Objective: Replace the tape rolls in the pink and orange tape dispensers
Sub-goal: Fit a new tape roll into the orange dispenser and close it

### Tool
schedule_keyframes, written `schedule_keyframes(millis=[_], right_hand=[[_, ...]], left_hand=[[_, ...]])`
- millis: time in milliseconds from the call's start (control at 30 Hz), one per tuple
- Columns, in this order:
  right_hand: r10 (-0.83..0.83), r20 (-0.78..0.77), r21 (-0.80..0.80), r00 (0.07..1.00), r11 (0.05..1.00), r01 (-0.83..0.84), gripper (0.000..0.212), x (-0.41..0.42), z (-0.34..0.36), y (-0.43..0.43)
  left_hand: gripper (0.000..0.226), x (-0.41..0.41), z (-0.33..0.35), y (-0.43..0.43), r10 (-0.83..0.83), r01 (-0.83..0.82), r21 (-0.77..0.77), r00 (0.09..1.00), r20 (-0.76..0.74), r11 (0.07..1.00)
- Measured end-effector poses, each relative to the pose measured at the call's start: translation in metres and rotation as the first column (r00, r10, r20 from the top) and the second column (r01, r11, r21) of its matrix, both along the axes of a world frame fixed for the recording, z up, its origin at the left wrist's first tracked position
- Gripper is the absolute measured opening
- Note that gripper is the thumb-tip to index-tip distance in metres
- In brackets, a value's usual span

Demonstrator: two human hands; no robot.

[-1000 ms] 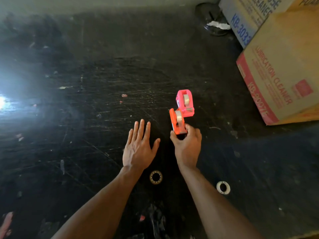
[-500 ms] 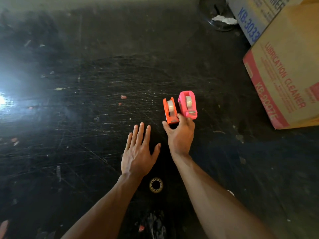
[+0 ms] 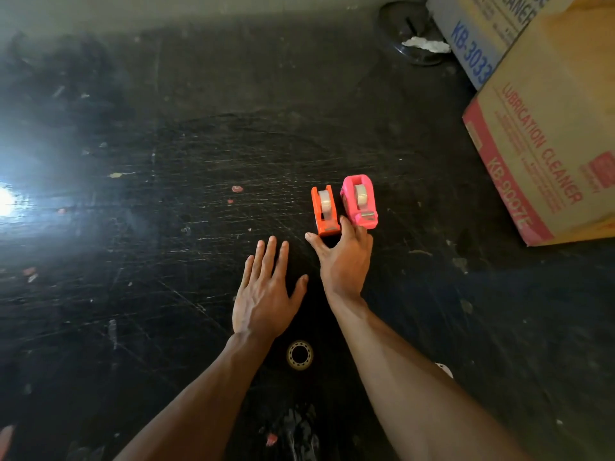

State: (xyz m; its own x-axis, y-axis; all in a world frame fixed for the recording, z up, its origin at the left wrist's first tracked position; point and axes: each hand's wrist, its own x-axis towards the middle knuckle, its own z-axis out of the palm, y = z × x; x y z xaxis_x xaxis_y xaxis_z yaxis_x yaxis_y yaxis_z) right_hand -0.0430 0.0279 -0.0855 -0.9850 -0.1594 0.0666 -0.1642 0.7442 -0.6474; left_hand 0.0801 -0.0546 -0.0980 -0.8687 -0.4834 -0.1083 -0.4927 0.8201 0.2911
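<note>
Dim overall, a hard white glare flares off the scratched black tabletop (image 3: 159, 201) at the left edge, hazing nearby detail, with wide-angle bending at the corners.

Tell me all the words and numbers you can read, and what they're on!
"LUBRICATION CLEANER": red-lettered box.
"KB-9007", then an unclear character: red-lettered box.
"KB-3033": blue-lettered box.
"EANER", cut off: blue-lettered box.
Small print on the red-lettered box: too small to read.

Orange dispenser (image 3: 324, 211), pink dispenser (image 3: 361, 201), scratched black table (image 3: 199, 194)
</note>
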Motion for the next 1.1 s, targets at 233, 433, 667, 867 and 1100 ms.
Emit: schedule_keyframes(millis=[233, 433, 667, 867, 1100], right_hand=[[0.025, 0.162, -0.048, 0.987, 0.999, -0.017, 0.063, 0.047, 0.023, 0.062], [0.067, 0.246, -0.067, 0.967, 0.996, -0.052, 0.058, 0.105, 0.042, 0.138], [0.078, 0.301, -0.026, 0.95, 0.997, -0.074, 0.06, 0.15, 0.041, 0.231], [0.026, 0.297, -0.018, 0.955, 1.0, -0.021, 0.057, 0.142, 0.041, 0.276], [0.069, 0.337, 0.014, 0.939, 0.997, -0.078, 0.064, 0.111, 0.032, 0.288]], left_hand=[[0.069, 0.015, 0.029, 0.022, 0.224, -0.195, 0.303, 0.973, -0.063, 0.933], [0.071, 0.063, 0.071, 0.099, 0.406, -0.327, 0.464, 0.911, -0.078, 0.823], [0.08, 0.115, 0.079, 0.179, 0.499, -0.403, 0.549, 0.866, -0.029, 0.732], [0.089, 0.123, 0.067, 0.202, 0.541, -0.472, 0.506, 0.841, 0.013, 0.722], [0.088, 0.113, 0.056, 0.182, 0.612, -0.549, 0.451, 0.791, 0.008, 0.704]])
